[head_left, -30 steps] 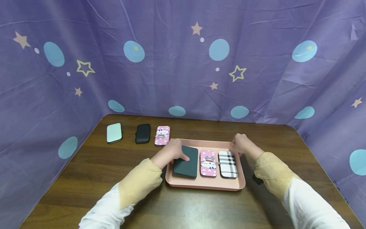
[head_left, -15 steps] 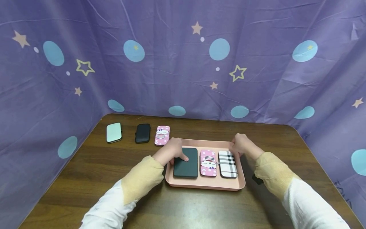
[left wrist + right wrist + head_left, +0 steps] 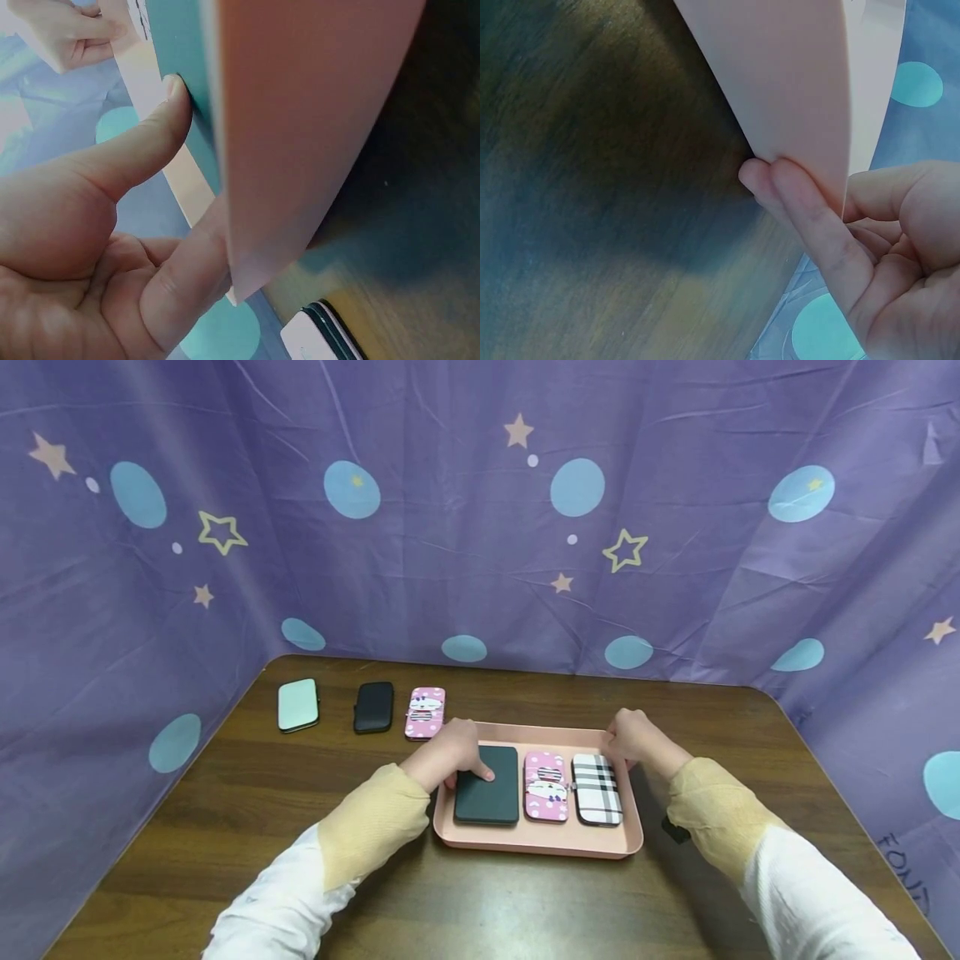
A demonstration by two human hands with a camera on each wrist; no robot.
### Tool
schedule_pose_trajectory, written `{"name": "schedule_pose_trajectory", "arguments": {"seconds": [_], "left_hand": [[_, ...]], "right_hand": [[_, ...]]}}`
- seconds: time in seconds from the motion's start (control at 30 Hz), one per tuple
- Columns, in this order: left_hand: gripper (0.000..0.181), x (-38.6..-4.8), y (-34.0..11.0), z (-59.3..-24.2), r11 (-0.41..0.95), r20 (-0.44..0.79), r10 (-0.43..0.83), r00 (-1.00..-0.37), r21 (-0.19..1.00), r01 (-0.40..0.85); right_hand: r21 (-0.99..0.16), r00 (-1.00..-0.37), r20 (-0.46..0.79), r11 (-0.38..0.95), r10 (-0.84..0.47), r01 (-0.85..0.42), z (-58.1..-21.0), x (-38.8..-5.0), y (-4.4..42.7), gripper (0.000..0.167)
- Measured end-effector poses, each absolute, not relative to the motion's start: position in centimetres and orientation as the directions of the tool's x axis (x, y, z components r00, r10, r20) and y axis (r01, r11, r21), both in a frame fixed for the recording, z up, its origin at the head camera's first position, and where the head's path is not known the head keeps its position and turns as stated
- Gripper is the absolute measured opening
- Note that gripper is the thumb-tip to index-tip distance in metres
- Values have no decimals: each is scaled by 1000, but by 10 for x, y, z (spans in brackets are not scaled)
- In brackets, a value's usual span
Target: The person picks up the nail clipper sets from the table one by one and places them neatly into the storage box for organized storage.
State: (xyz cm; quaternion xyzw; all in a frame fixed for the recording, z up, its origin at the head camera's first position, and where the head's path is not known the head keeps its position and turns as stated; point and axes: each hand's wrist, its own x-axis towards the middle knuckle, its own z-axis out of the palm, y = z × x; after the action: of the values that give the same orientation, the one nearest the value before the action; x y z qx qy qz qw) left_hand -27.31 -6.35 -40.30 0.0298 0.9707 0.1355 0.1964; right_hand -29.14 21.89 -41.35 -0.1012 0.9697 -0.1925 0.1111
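My left hand (image 3: 452, 752) is at the tray's left end, its thumb lying on a flat dark green case (image 3: 487, 797). In the left wrist view the thumb (image 3: 154, 142) touches the green face, while the other fingers reach behind the pink wall (image 3: 300, 112), their tips hidden. My right hand (image 3: 633, 739) grips the far right corner of the pink tray (image 3: 536, 845). Its fingers (image 3: 806, 202) lie against the outer wall in the right wrist view. Beside the green case, a pink cat-print case (image 3: 546, 787) and a white plaid case (image 3: 597, 789) lie in the tray.
Behind and left of the tray, a mint case (image 3: 297, 704), a black case (image 3: 373, 707) and another pink cat-print case (image 3: 425, 712) lie on the brown table (image 3: 247, 827). A small dark object (image 3: 675, 831) is partly hidden by the right sleeve. A purple curtain (image 3: 465, 585) surrounds the back.
The dark green case, tilted and askew earlier, now lies flat and straight in the tray. The left hand has shifted slightly with it. The right hand stays at the tray corner.
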Motion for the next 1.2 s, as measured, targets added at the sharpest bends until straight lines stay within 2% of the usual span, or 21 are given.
{"name": "schedule_pose_trajectory", "arguments": {"seconds": [0.13,0.27,0.43,0.53,0.67,0.8,1.0,1.2], "left_hand": [[78,-271,-65,-398,962,-341,146,-929,270,53],[64,-271,-71,-390,954,-251,200,-947,270,130],[44,-273,-83,-378,909,-241,196,-951,409,83],[30,-275,-92,-374,891,-189,171,-967,449,69],[32,-281,-105,-374,910,-56,110,-992,406,78],[33,-289,-118,-379,924,34,14,-999,381,26],[34,-302,-134,-391,927,49,-53,-997,374,-31],[33,-315,-143,-399,934,16,-68,-998,352,-58]], "right_hand": [[-392,-957,-163,905,-242,-163,-413,-291,219,25],[-384,-957,-154,907,-247,-172,-414,-290,218,25],[-377,-957,-155,910,-245,-172,-413,-291,219,27],[-367,-957,-150,913,-249,-180,-413,-291,219,28],[-364,-957,-152,914,-246,-178,-413,-291,219,28],[-357,-958,-129,914,-254,-194,-413,-290,219,29],[-357,-960,-63,904,-274,-235,-415,-289,219,30],[-363,-958,-65,901,-278,-237,-415,-289,219,27]]}}
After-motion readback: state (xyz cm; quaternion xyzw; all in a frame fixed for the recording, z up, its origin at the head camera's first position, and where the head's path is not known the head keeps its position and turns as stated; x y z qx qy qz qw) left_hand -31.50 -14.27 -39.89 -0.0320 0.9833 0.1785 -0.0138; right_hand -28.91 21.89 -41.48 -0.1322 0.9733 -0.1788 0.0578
